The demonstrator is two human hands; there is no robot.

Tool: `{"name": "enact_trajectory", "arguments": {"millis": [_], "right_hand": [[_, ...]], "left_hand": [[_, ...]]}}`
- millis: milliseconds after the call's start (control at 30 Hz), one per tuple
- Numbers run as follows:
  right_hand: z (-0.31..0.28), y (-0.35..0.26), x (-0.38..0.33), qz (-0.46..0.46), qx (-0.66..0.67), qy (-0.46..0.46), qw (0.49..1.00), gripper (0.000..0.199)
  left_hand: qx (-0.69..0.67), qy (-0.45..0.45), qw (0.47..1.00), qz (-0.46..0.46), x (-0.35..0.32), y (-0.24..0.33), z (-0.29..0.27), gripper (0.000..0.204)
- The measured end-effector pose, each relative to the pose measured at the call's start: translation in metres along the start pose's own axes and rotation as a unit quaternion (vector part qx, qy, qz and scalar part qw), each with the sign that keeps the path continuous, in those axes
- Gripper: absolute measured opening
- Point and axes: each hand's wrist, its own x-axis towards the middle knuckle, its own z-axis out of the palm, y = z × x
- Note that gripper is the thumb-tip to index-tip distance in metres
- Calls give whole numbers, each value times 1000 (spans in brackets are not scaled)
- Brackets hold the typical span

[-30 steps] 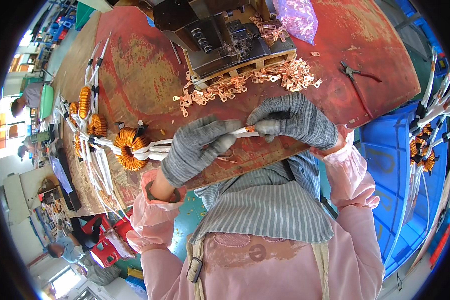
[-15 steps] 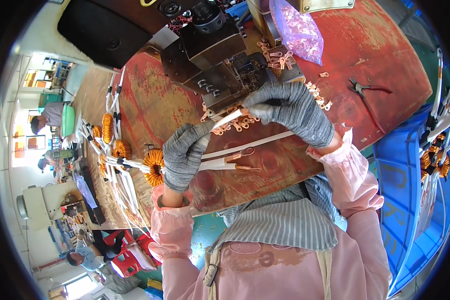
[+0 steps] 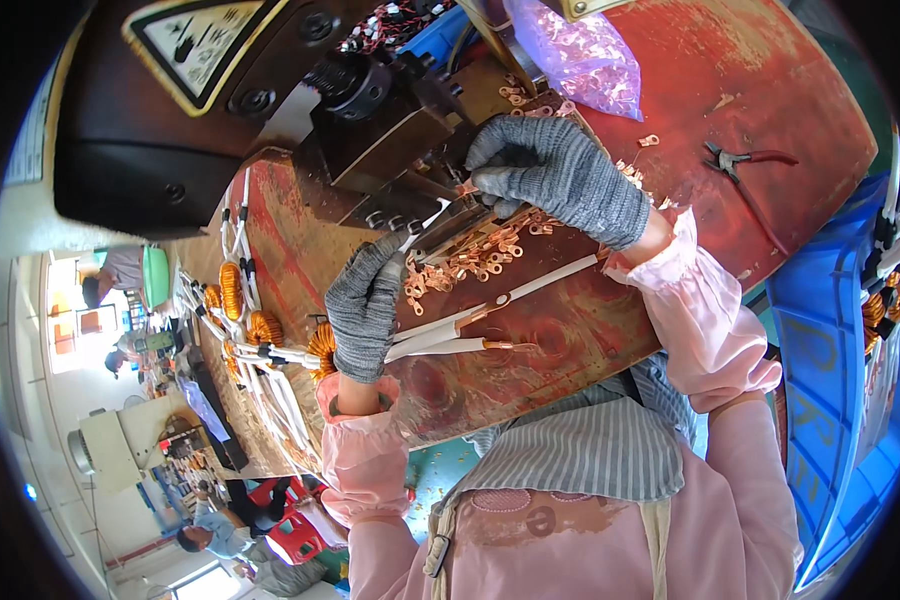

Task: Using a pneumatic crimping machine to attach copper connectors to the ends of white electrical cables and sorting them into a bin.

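Both hands wear grey knitted gloves. My left hand [image 3: 365, 305] is closed around a white-sleeved wire [image 3: 425, 222], whose end points up and right to the press tooling [image 3: 382, 150]. At that end, my right hand [image 3: 570, 185] pinches a small copper terminal lug [image 3: 467, 187] in front of the tooling. My right fingertips partly hide the lug, so I cannot tell how far the wire sits in it. Below the hands, loose copper lugs [image 3: 460, 272] lie in a pile. More white wires [image 3: 435, 345] with bare copper ends stretch across the table beside my left hand.
Orange-copper wound coils [image 3: 267, 328] with white leads lie at the left. The dark press body [image 3: 170, 130] overhangs the upper left. A purple bag of lugs [image 3: 585, 60] and red-handled pliers [image 3: 735, 165] rest on the worn red table [image 3: 690, 90]. A blue bin [image 3: 820, 350] stands right.
Both hands have carried the wire and lug up and away from me, up against the press tooling. The view has shifted, showing more of the press.
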Motion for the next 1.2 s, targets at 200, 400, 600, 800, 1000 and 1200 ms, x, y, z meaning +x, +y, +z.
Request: {"name": "enact_trajectory", "arguments": {"millis": [200, 400, 600, 800, 1000, 1200], "right_hand": [[-1, 1, 5, 19, 38, 15, 999, 17], [-3, 1, 6, 22, 23, 15, 999, 18], [-3, 1, 8, 6, -34, 16, 999, 18], [-1, 6, 9, -23, -45, 50, 997, 17], [-5, 6, 4, -116, -210, 137, 961, 18], [-5, -3, -25, -205, -369, 200, 884, 18]], "left_hand": [[-8, 26, 1000, -7, 3, -14, 0, 18], [29, 40, 999, -13, 1, -10, 0, 18], [24, 40, 999, -4, 0, -3, 0, 18], [34, 38, 999, -4, 1, -3, 1, 17], [33, 43, 999, 0, 0, -5, 1, 17], [37, 40, 998, 0, 0, -6, 0, 17]]}}
